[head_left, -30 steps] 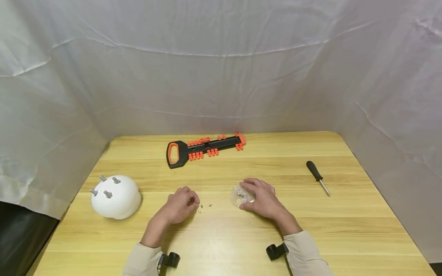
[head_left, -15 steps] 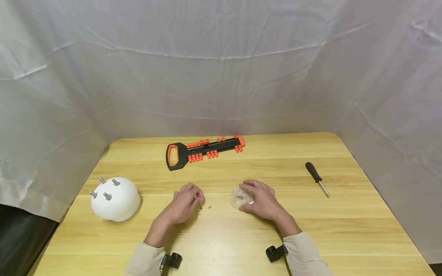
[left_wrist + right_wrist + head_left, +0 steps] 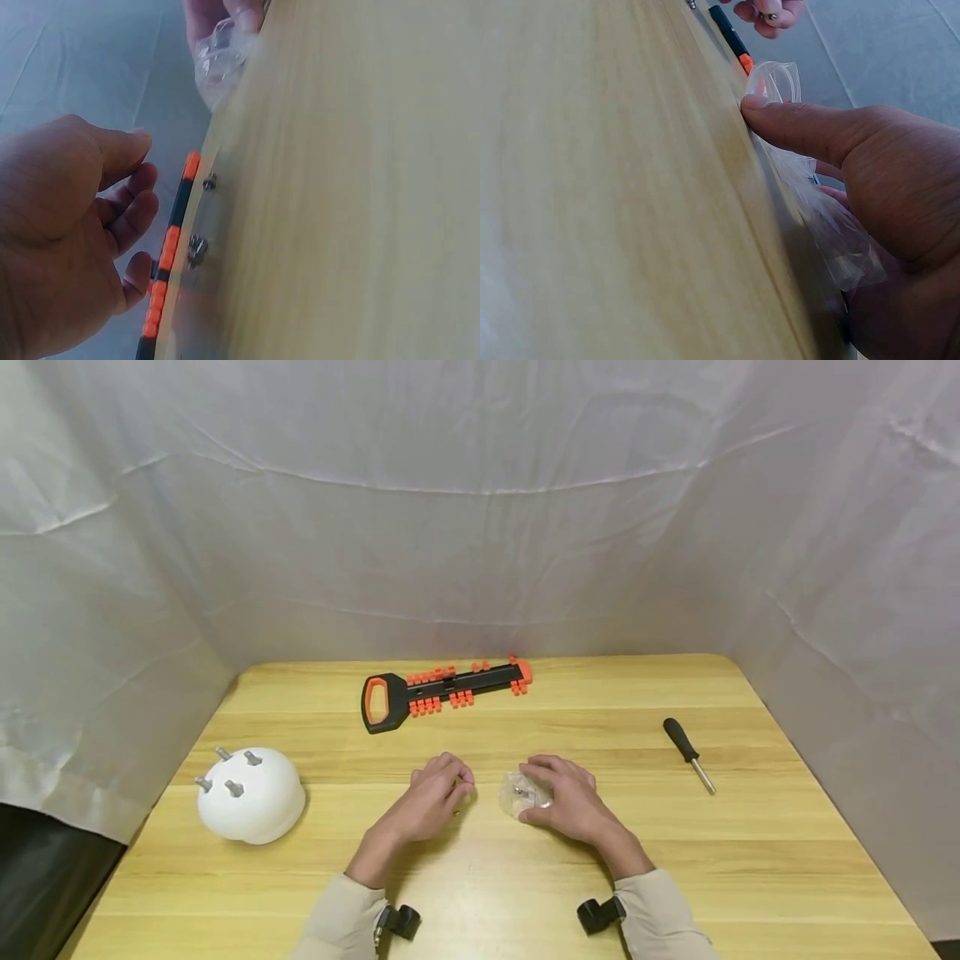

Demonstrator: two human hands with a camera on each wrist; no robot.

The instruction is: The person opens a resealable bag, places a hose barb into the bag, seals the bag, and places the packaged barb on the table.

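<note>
- Left hand (image 3: 433, 793): fingers curled, one small screw pinched, centre frame.
- Right hand (image 3: 562, 793): holding clear bag (image 3: 522, 793), just right of left hand.
- Loose screws (image 3: 199, 244): on table (image 3: 675, 860) under left fingers.

I read this as probably a staged recording booth: white sheeting (image 3: 480, 527) encloses a bare wooden table (image 3: 750, 860) with hand tools.

White dome (image 3: 251, 795), orange-black rack (image 3: 442, 686), probably a screwdriver (image 3: 689, 755).

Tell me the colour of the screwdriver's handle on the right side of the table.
Black. The screwdriver has a black handle and a bare metal shaft; the head view shows it best.
</note>
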